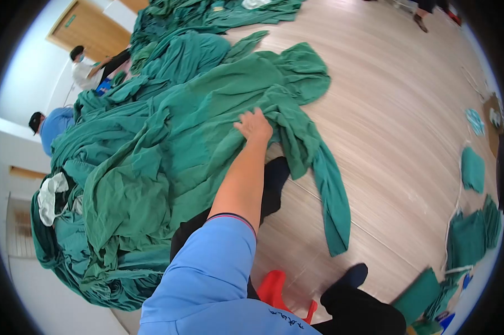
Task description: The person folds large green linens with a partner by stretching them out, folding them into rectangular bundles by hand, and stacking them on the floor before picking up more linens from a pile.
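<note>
My left hand (255,125) rests palm down on a large, crumpled green cloth garment (218,111). Its fingers are a little bent and spread apart on the fabric, with no fold seen gripped between them. A long sleeve-like strip (333,206) of the green cloth hangs down onto the pale floor, right of my hand. The garment lies over a big heap of green cloth (112,128) that fills the left of the view. My right hand is out of sight.
A red plastic stool (271,287) shows beneath me, between my black-trousered legs. Folded green cloth bundles (467,240) lie along the right wall with a white cord. Two people, one in a blue top (56,125) and one in white (87,75), sit behind the heap.
</note>
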Tool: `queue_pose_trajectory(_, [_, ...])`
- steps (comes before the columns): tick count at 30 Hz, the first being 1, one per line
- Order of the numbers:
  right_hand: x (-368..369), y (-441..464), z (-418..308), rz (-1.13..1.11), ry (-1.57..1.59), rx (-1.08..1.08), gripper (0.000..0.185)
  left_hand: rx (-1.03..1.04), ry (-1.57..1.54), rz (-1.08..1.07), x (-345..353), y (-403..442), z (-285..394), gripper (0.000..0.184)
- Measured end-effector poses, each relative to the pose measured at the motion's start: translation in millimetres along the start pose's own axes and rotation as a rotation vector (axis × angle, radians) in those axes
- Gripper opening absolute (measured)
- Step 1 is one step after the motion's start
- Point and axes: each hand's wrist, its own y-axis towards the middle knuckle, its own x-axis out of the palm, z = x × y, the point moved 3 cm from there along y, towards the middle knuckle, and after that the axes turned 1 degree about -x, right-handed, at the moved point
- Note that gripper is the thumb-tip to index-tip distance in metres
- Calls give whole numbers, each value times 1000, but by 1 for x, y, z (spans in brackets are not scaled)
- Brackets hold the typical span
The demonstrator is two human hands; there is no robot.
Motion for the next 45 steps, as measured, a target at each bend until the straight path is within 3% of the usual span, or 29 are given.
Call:
queue_pose_trajectory(2, [-35, 9, -32, 12, -147, -41, 38, 15, -157, -542, 40, 21, -14, 39])
queue_pose_trajectory(4, [-71, 8, -91, 50, -274, -184, 36, 287, -170, -494, 36, 19, -1, 26])
queue_pose_trajectory(7, [-78, -39, -255, -43, -179, -650, 24, 799, -251, -396, -7, 10, 64, 26])
queue_pose_trajectory(8, [-66, -66, -308, 25, -230, -984, 42, 928, -454, -281, -39, -4, 90, 25])
queue_pose_trajectory(9, [-51, -108, -361, 98, -279, -1316, 62, 932, -633, -513, -84, -26, 115, 23])
queue_pose_trajectory(10, [-29, -157, -405, -5, -131, -1556, 82, 1046, -874, -535, -138, -54, 132, 22])
queue_pose_trajectory(11, [-3, -250, -437, -68, -275, -1563, 92, 1109, -953, -535, -185, -89, 142, 21])
queue_pose_trajectory(13, [22, -297, -456, -47, -207, -1883, 77, 1205, -1169, -420, -254, -154, 137, 28])
queue_pose_trajectory(14, [24, -318, -462, -30, -214, -1899, 77, 1229, -1181, -403, -281, -173, 125, 32])
queue_pose_trajectory(16, [29, -351, -462, -224, -348, -1702, 52, 1275, -1254, -189, -329, -163, 57, 54])
queue_pose_trajectory(17, [31, -384, -447, -201, -52, -1664, 35, 1291, -1150, -39, -337, -150, 16, 71])
queue_pose_trajectory(18, [11, -377, -449, -198, 118, -1579, 35, 1303, -1044, 113, -336, -137, -28, 89])
queue_pose_trajectory(19, [-5, -389, -446, -280, 379, -1450, 31, 1177, -910, -50, -326, -132, -72, 110])
queue_pose_trajectory(20, [-22, -405, -440, -359, 630, -1304, 29, 1027, -744, -111, -300, -143, -115, 115])
queue_pose_trajectory(21, [-43, -417, -437, -389, 702, -1329, 32, 903, -502, -201, -270, -162, -150, 116])
queue_pose_trajectory(24, [-65, -440, -418, -361, 730, -1491, 38, 620, -394, -355, -158, -209, -210, 51])
queue_pose_trajectory(26, [7, -492, -367, -510, 611, -1372, 36, 525, -649, -306, -165, -212, -216, 37])
queue_pose_trajectory(27, [35, -512, -340, -229, -146, -1660, 36, 416, -896, -252, -170, -207, -216, 23])
queue_pose_trajectory(30, [111, -573, -299, -639, -830, -2136, 42, 397, -1041, 206, -215, -162, -254, 16])
queue_pose_trajectory(32, [125, -551, -303, -1164, -852, -1716, 33, 279, -1149, 276, -233, -128, -298, 17])
queue_pose_trajectory(33, [132, -535, -309, -1401, -826, -1482, 28, 65, -1535, 186, -243, -120, -309, 17])
queue_pose_trajectory(34, [138, -515, -348, -1292, -509, -1433, 34, 310, -1079, 505, -254, -108, -324, 18])
queue_pose_trajectory(35, [144, -495, -393, -816, -528, -1702, 46, 530, -588, 791, -259, -96, -338, 19])
queue_pose_trajectory(36, [152, -462, -436, -463, -767, -1878, 65, 367, -984, 683, -240, -70, -374, 21])
queue_pose_trajectory(37, [167, -421, -467, -203, -900, -1778, 85, 175, -1359, 538, -216, -55, -397, 25])
queue_pose_trajectory(39, [204, -319, -520, 201, -1174, -1588, 103, 8, -1505, 465, -228, -37, -418, 23])
queue_pose_trajectory(42, [272, -268, -554, 411, -1396, -1559, 114, 9, -1445, 413, -273, -19, -435, 21])
queue_pose_trajectory(44, [320, -243, -565, 458, -1326, -1784, 97, 53, -1352, 368, -309, -11, -431, 19])
queue_pose_trajectory(45, [346, -217, -571, 266, -1504, -1596, 77, 84, -1295, 345, -325, -6, -423, 18])
